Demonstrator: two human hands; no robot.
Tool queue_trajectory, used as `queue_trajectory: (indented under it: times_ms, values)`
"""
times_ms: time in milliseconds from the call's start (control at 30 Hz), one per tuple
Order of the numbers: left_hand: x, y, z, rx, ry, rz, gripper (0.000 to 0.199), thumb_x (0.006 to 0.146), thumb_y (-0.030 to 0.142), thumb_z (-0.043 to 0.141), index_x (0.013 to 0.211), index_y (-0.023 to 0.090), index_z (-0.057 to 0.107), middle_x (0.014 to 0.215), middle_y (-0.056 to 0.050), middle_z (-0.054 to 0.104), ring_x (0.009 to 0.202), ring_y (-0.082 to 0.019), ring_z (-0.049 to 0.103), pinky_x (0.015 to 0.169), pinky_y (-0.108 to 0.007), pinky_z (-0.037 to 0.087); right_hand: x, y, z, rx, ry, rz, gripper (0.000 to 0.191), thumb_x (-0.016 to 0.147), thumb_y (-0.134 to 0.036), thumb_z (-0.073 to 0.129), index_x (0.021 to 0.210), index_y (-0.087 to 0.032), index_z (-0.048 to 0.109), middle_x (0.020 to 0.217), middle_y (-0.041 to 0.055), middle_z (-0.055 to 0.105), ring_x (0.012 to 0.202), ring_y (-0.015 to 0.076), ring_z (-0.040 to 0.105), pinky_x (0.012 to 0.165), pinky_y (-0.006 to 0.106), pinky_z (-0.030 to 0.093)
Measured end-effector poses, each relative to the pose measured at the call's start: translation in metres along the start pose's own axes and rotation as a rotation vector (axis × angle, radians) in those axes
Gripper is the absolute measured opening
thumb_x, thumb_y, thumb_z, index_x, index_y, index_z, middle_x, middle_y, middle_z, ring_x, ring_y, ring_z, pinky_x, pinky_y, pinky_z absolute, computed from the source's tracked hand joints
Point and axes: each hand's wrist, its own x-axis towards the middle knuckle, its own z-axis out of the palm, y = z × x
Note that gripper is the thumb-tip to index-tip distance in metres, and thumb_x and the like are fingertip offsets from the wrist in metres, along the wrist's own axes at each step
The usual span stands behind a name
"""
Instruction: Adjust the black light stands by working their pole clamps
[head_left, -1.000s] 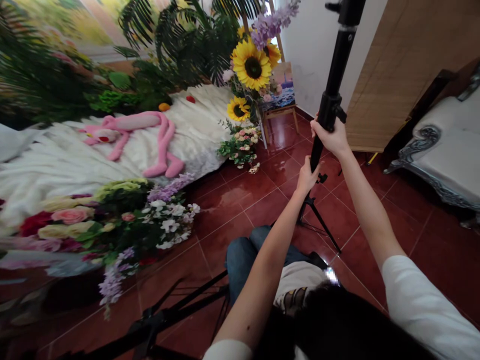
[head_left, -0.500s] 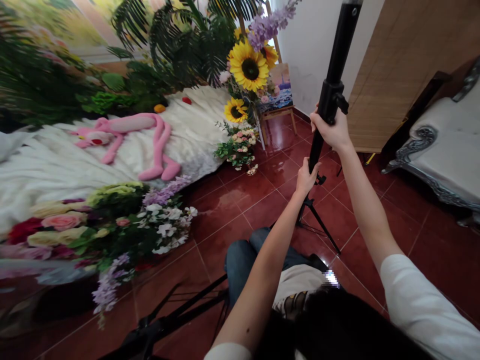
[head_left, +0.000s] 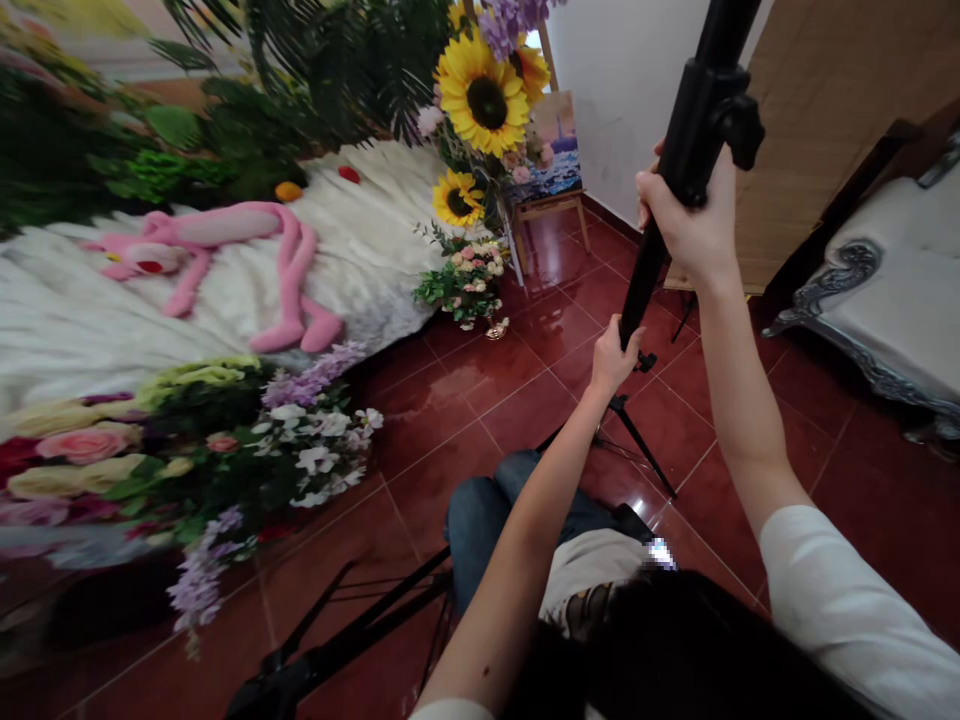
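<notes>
Black metal tripod stand (head_left: 643,285), its pole tilted, over a dark red tiled floor (head_left: 450,440). Both arms raised: right hand (head_left: 686,215) closed around the pole just below a black clamp knob (head_left: 739,130); left hand (head_left: 615,360) gripping it lower down.

A white wall (head_left: 630,110) meets a floor of glossy dark red tiles (head_left: 480,440) that shine with reflected light. To the right, a bamboo screen (head_left: 817,130) stands behind a white upholstered seat (head_left: 877,290) with a carved silver frame. In the far corner, a small seascape painting (head_left: 551,150) sits on a wooden easel (head_left: 551,210) beside tall sunflowers (head_left: 486,103). At the left, a painted garden backdrop (head_left: 90,40) and leafy palms (head_left: 322,70) rise behind a white fur throw (head_left: 360,230).
</notes>
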Motion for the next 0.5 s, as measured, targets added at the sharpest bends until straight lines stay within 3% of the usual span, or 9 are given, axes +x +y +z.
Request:
queue_trajectory:
  times_ms: [67,133,233,300,400,500]
  values:
    - [0.000,-0.001,0.000,0.004,0.004,0.019,0.043,0.092,0.061,0.050,0.099,0.019,0.056,0.067,0.001,0.060,0.056,-0.012,0.058,0.056,-0.025,0.041,-0.005,-0.007,-0.002,-0.015,0.000,-0.030,0.030,0.093,-0.050,0.062,0.107,-0.025,0.054,0.073,-0.0050,0.060,0.060,0.0105,0.064,0.061,0.024,0.054]
    - [0.000,-0.001,-0.001,0.011,0.001,0.028,0.042,0.092,0.060,0.051,0.099,0.019,0.056,0.066,0.001,0.060,0.056,-0.012,0.057,0.056,-0.025,0.041,-0.016,-0.012,-0.008,-0.025,-0.019,-0.050,0.044,0.091,-0.053,0.064,0.122,-0.026,0.048,0.087,-0.0019,0.065,0.078,0.0144,0.070,0.072,0.028,0.058]
    - [-0.001,-0.001,-0.002,0.019,-0.007,0.027,0.041,0.093,0.059,0.051,0.101,0.019,0.056,0.068,0.000,0.061,0.058,-0.012,0.058,0.057,-0.025,0.042,-0.054,-0.008,-0.025,-0.121,-0.065,-0.063,0.063,0.087,-0.052,0.069,0.137,-0.028,0.039,0.118,0.0059,0.065,0.109,0.0211,0.068,0.089,0.036,0.058]
    - [-0.001,-0.001,-0.002,0.023,-0.012,0.019,0.043,0.092,0.060,0.051,0.102,0.019,0.057,0.071,-0.001,0.062,0.059,-0.013,0.059,0.059,-0.025,0.044,-0.094,0.002,-0.037,-0.292,-0.062,-0.063,0.052,0.090,-0.047,0.066,0.133,-0.025,0.046,0.130,0.0106,0.061,0.120,0.0247,0.063,0.097,0.043,0.056]
    - [-0.001,-0.001,-0.002,0.031,-0.012,-0.002,0.045,0.091,0.062,0.051,0.101,0.018,0.057,0.072,-0.003,0.064,0.062,-0.015,0.062,0.061,-0.026,0.045,-0.163,0.020,-0.048,-0.542,-0.050,-0.109,0.022,0.092,-0.031,0.061,0.112,-0.023,0.061,0.122,0.0112,0.067,0.119,0.0275,0.063,0.105,0.052,0.050]
    - [-0.001,-0.001,-0.001,0.028,-0.009,-0.020,0.047,0.091,0.063,0.050,0.101,0.018,0.057,0.075,-0.004,0.066,0.065,-0.015,0.064,0.064,-0.026,0.047,-0.215,0.034,-0.051,-0.638,-0.210,-0.129,0.021,0.092,-0.023,0.060,0.112,-0.022,0.064,0.124,0.0113,0.069,0.120,0.0273,0.063,0.108,0.052,0.048]
